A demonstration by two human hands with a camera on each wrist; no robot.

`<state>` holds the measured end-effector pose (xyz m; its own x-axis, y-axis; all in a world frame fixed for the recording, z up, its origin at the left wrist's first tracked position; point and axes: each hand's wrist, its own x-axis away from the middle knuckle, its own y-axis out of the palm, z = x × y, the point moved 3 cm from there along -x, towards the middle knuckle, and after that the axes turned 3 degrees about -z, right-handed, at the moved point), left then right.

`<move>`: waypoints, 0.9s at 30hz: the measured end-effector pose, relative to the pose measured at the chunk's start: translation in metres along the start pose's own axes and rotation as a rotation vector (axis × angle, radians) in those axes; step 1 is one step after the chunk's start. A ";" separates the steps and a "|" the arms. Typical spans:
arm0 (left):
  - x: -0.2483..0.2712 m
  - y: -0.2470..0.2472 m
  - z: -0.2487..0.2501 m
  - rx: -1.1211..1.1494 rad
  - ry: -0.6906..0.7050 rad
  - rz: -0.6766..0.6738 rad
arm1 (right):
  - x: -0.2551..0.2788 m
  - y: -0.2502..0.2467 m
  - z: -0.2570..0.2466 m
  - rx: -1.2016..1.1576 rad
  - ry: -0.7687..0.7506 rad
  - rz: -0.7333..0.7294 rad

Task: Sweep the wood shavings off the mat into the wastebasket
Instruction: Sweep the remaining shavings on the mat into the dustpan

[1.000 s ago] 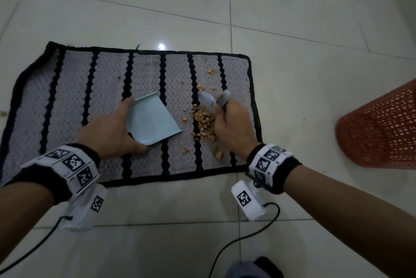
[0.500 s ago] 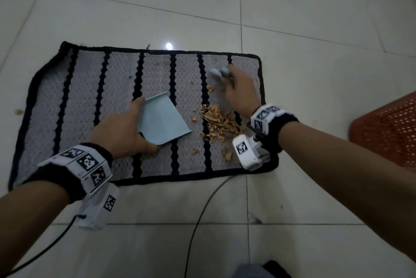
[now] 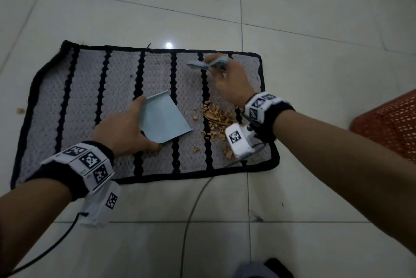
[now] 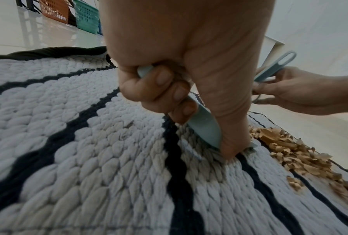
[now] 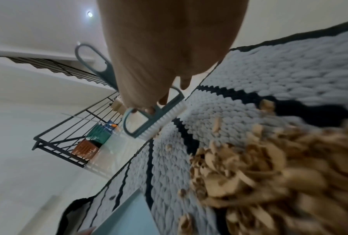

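Note:
A grey knitted mat with black stripes lies on the tiled floor. A heap of tan wood shavings sits on its right part, with a few loose bits around it. My left hand grips the handle of a pale blue dustpan whose edge rests on the mat just left of the heap. My right hand holds a small blue brush near the mat's far right corner, beyond the heap, bristles toward the mat. The red mesh wastebasket stands at the right edge.
One stray shaving lies on the tiles left of the mat. Cables trail from the wrist cameras over the floor near me. In the left wrist view, orange and teal baskets stand far back by a black metal rack.
My right hand has carried the brush from the heap away toward the mat's far right corner. The left hand and dustpan have stayed put.

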<state>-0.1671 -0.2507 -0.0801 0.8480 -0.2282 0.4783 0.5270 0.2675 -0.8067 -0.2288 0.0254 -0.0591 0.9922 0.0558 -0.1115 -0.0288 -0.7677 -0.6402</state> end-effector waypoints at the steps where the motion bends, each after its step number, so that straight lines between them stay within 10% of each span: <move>1: 0.000 -0.001 0.000 -0.006 -0.003 -0.001 | -0.009 0.005 0.000 0.019 -0.008 -0.050; 16: 0.004 -0.003 0.002 -0.039 0.015 -0.002 | 0.060 -0.038 -0.008 0.176 -0.060 -0.602; 27: 0.009 -0.008 0.007 -0.061 0.021 -0.013 | -0.016 -0.023 -0.022 0.209 -0.114 -0.321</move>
<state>-0.1630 -0.2483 -0.0667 0.8395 -0.2514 0.4817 0.5329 0.2072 -0.8204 -0.2411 0.0283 -0.0261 0.9354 0.3508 0.0436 0.2448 -0.5538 -0.7959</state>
